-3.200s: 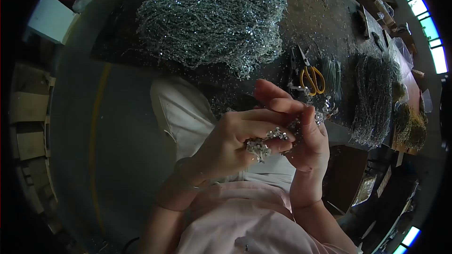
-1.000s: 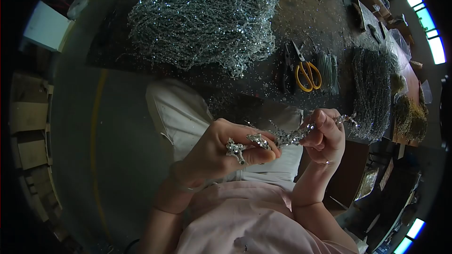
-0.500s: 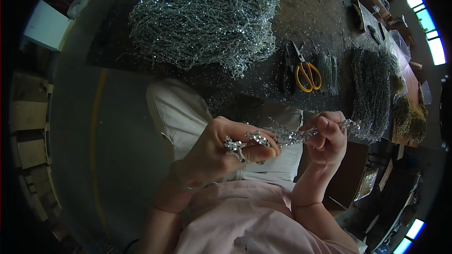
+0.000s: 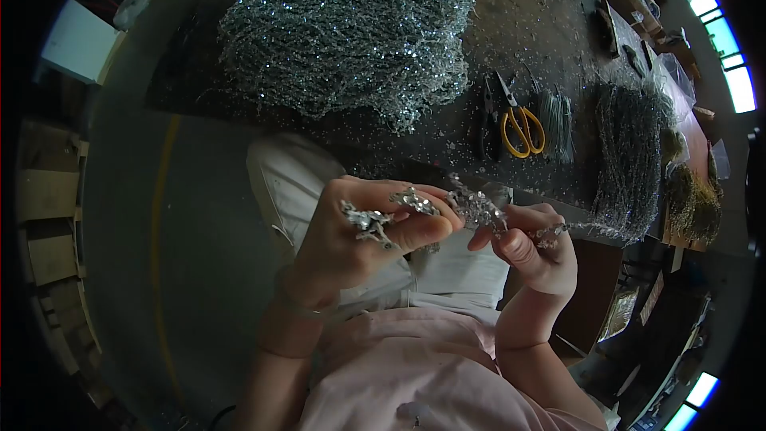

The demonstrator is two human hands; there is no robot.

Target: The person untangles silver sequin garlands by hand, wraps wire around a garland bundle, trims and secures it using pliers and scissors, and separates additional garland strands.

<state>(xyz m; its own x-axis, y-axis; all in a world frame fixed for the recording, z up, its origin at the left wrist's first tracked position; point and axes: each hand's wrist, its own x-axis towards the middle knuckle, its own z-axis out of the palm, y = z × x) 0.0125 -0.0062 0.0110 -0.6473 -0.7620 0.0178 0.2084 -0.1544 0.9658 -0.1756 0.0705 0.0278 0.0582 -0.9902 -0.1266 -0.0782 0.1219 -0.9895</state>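
Over my lap, my left hand (image 4: 359, 231) is closed round a bunch of silver glitter sprigs (image 4: 477, 209), whose ends poke out between the fingers and past the thumb. My right hand (image 4: 538, 251) pinches a thin glittery strand (image 4: 590, 230) just to the right of the bunch, thumb against fingers. The strand trails off rightward toward the table edge. Ahead of my hands lies a large heap of silver glitter sprigs (image 4: 343, 36) on the dark table. Yellow-handled scissors (image 4: 523, 132) rest to its right, beside black-handled pliers (image 4: 487, 124).
A bundle of thin green wires (image 4: 556, 126) lies right of the scissors. Farther right, a long bundle of glittery strands (image 4: 629, 156) hangs at the table edge, near golden sprigs (image 4: 692, 203). Glitter flecks dot the table (image 4: 550, 44). A cardboard box (image 4: 586, 287) stands below.
My left hand has shifted left and slightly up with the bunch. My right hand has moved slightly left and down, and a strand now stretches from it toward the right.
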